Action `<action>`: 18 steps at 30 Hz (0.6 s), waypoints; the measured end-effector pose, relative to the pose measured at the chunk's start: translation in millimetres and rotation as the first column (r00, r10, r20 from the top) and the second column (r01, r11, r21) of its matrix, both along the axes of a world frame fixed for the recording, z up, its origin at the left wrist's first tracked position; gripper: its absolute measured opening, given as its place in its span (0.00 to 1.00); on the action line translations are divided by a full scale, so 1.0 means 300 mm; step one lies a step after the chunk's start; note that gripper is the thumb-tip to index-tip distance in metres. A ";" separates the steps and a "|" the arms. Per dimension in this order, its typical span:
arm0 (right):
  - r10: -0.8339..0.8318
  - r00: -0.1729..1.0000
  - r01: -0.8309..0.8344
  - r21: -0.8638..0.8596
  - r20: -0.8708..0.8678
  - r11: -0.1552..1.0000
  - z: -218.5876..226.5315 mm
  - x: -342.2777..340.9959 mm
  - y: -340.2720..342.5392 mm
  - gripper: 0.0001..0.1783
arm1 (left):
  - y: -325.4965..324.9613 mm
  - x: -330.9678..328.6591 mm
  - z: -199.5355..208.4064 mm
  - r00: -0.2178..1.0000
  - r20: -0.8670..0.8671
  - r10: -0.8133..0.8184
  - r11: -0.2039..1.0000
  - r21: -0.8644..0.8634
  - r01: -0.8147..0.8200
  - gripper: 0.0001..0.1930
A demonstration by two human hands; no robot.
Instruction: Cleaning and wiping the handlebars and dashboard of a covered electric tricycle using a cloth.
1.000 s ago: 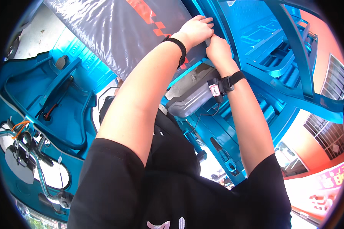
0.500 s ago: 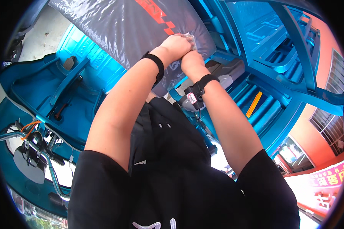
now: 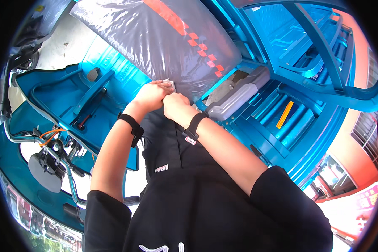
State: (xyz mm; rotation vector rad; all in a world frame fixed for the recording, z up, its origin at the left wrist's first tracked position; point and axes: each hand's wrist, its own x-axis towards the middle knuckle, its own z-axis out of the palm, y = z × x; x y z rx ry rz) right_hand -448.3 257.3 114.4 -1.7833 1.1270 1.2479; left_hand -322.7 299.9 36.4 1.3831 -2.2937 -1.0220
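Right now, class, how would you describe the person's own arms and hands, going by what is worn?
The short sleeves are black. Each wrist wears a black strap; the right one carries a small dark device with a pale label. The left hand and right hand are gloveless.

A dark grey cushion (image 3: pixel 164 54) lies slantwise, wrapped in shiny, wrinkled plastic (image 3: pixel 113 35), its red stripe (image 3: pixel 166 17) breaking into checks. At its near edge I see a small whitish piece (image 3: pixel 171 85), cloth or paper, mostly hidden.
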 end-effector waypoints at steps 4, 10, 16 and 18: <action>-0.110 0.972 0.143 -0.155 0.206 0.977 0.072 -0.038 -0.088 0.15 | -0.106 0.040 0.077 1.000 -0.021 -0.016 0.991 0.130 0.019 0.17; -0.247 0.897 0.415 -0.504 0.367 0.757 0.164 -0.173 -0.277 0.21 | -0.365 -0.071 0.125 0.979 -0.148 0.141 0.912 -0.365 -0.186 0.18; -0.535 0.691 0.721 -0.523 0.486 0.455 0.057 -0.341 -0.449 0.27 | -0.692 -0.363 0.097 0.992 -0.122 0.042 0.838 -0.536 -0.102 0.13; -0.617 0.458 0.888 -0.352 0.639 0.294 -0.071 -0.373 -0.468 0.25 | -0.763 -0.402 0.053 0.997 -0.036 -0.073 0.842 -0.538 0.042 0.10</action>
